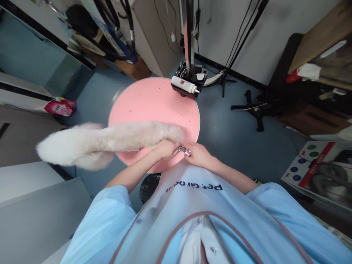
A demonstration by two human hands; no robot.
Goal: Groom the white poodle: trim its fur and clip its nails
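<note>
Dog (pixel 132 135) is on the pink desk (pixel 145 102), its fluffy end showing out past the rim, face hidden from up here. Right hand (pixel 200 154) has its grip closed on a little tool (pixel 188 152) — mostly covered by fingers, too small to make out properly. Left hand (pixel 167 148) is curled at the dog's near end — can't tell whether that grip has a paw.
</note>
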